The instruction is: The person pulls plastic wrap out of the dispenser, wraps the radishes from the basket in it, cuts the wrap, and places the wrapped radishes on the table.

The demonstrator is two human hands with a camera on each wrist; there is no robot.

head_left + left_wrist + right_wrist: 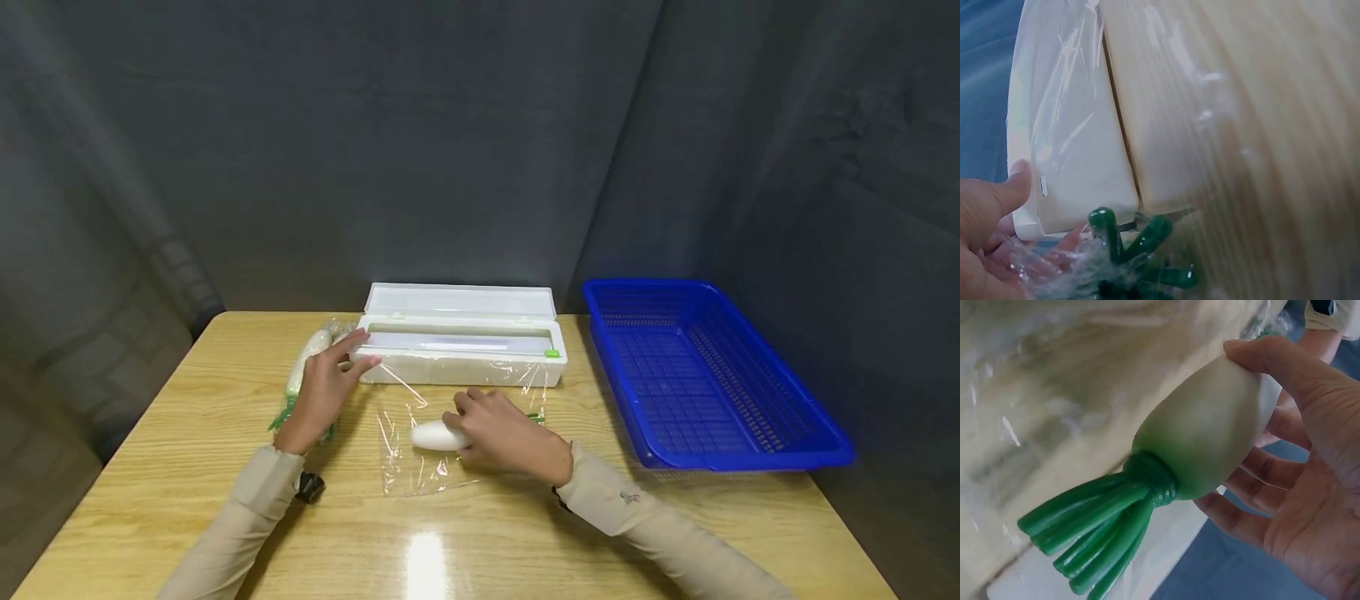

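My right hand (pixel 498 429) grips a white toy radish (pixel 1204 425), thumb on one side and fingers on the other. Its green leaf stalks (pixel 1100 528) stick out past the hand. The radish lies over a sheet of clear plastic wrap (pixel 408 475) spread on the table. That sheet runs back to a white plastic wrap dispenser (pixel 457 371) with its lid raised. At the dispenser's left end, my left hand (pixel 326 387) holds the corner between thumb and fingers. Beside that hand lies another radish (pixel 309 358) in wrap, its green leaves (pixel 1138 250) partly covered.
A blue plastic basket (pixel 637 408) stands on the right side of the wooden table (pixel 352 550). A green slider (pixel 552 353) sits at the dispenser's right end. Dark curtains (pixel 450 150) hang behind the table.
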